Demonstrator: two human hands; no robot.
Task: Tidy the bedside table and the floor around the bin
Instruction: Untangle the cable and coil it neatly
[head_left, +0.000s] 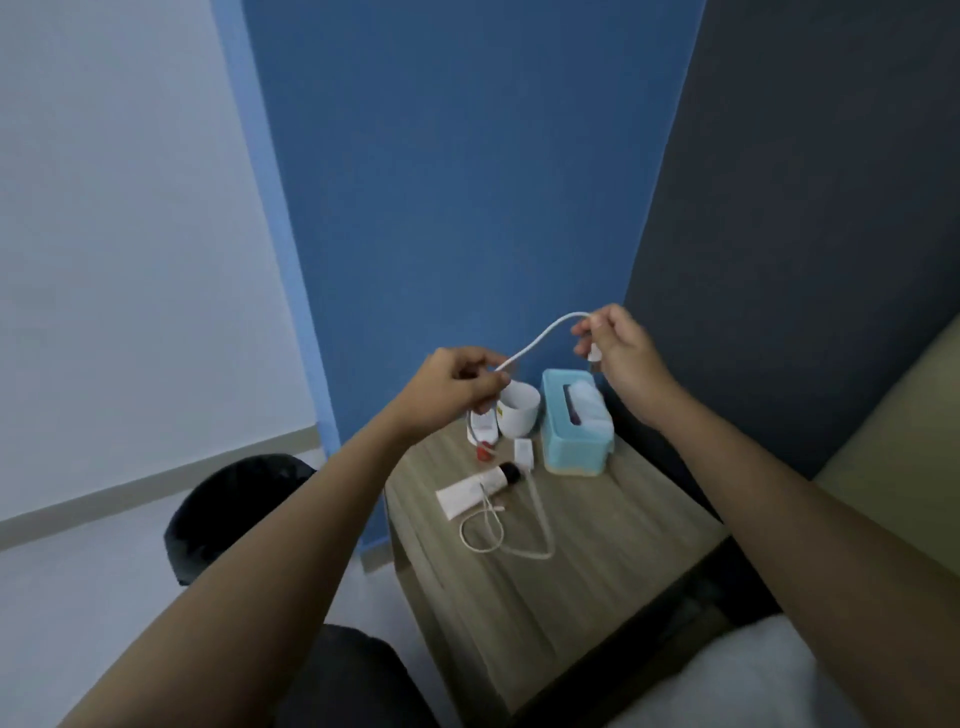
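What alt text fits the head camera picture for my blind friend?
A left hand and right hand hold a white cable between them above a wooden bedside table. On it are a white cup, a blue tissue box, a white tube and a looped cable. A black bin stands on the floor beside it.

Above the wooden surface (519, 613), the left hand (457, 389) and right hand (623, 358) pinch a white cable (540, 340) arching between them, over a cup (519, 410), tissue box (574, 431), tube (475, 491) and looped cord (488, 535), with a black bin (228, 514) at left.
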